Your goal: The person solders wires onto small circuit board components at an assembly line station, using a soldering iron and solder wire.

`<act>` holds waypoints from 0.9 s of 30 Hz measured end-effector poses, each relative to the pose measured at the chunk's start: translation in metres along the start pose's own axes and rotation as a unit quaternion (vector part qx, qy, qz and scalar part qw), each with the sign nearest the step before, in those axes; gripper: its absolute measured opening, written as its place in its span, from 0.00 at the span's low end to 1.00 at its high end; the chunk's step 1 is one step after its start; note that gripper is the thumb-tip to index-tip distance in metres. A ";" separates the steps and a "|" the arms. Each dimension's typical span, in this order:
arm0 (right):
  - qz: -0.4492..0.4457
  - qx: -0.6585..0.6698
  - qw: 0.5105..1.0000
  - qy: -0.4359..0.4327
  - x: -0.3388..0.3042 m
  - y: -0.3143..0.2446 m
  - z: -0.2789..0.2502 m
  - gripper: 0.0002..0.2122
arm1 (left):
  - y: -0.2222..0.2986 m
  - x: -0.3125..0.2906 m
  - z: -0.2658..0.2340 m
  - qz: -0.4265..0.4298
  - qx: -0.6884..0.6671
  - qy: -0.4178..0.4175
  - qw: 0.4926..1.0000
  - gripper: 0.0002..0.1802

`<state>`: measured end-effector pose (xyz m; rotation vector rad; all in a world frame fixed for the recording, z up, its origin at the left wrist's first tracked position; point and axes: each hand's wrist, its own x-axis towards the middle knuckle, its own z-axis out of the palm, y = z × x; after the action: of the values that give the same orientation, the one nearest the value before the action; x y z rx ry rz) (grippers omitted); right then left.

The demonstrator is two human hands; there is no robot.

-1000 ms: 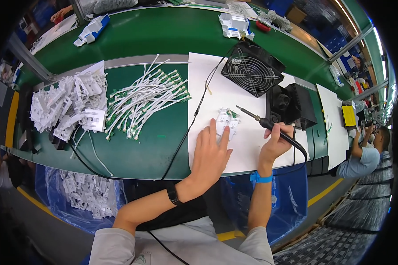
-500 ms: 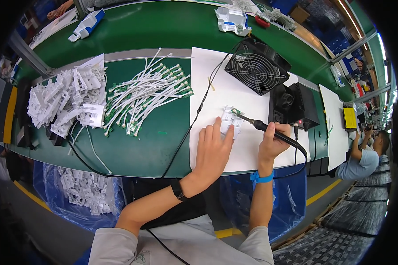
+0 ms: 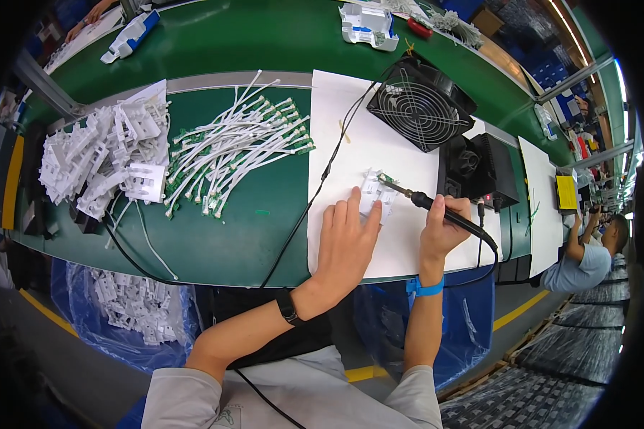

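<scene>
My left hand [image 3: 347, 239] lies on the white work sheet. Its fingers and thumb hold down a small white plastic housing [image 3: 373, 191], partly covering it. A small green circuit board [image 3: 385, 177] sits at the housing's far end. In my right hand [image 3: 442, 227] is a soldering iron [image 3: 423, 201], gripped like a pen. The iron slants down to the left, its tip at the green board; whether it touches cannot be made out.
A black fan [image 3: 416, 107] stands behind the housing, beside a black soldering station [image 3: 495, 171]. Left lie white cables with small green boards [image 3: 229, 154] and heaped white housings [image 3: 104, 154]. A black cord [image 3: 310, 207] crosses the sheet. Below, a lined blue bin [image 3: 139, 307] holds more housings.
The view has shifted slightly. Both hands keep their hold, and the iron's tip stays at the green board. White-and-blue parts on the far green surface appear a little farther left and up.
</scene>
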<state>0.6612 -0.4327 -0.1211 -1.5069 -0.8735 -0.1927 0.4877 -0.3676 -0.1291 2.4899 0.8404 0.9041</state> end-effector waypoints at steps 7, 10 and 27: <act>-0.073 -0.027 0.997 -0.029 0.002 -0.007 0.000 0.11 | 0.000 0.000 0.000 0.005 0.000 0.012 1.000 0.23; -0.078 -0.013 0.996 -0.044 0.001 -0.009 -0.001 0.10 | 0.000 -0.001 0.001 0.005 0.001 0.011 1.000 0.24; -0.083 0.029 0.996 0.027 0.000 -0.006 -0.007 0.10 | 0.006 0.005 -0.006 -0.001 -0.005 -0.005 1.000 0.27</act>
<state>0.6598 -0.4398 -0.1152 -1.3708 -0.9526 -0.3259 0.4888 -0.3683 -0.1194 2.4825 0.8325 0.8929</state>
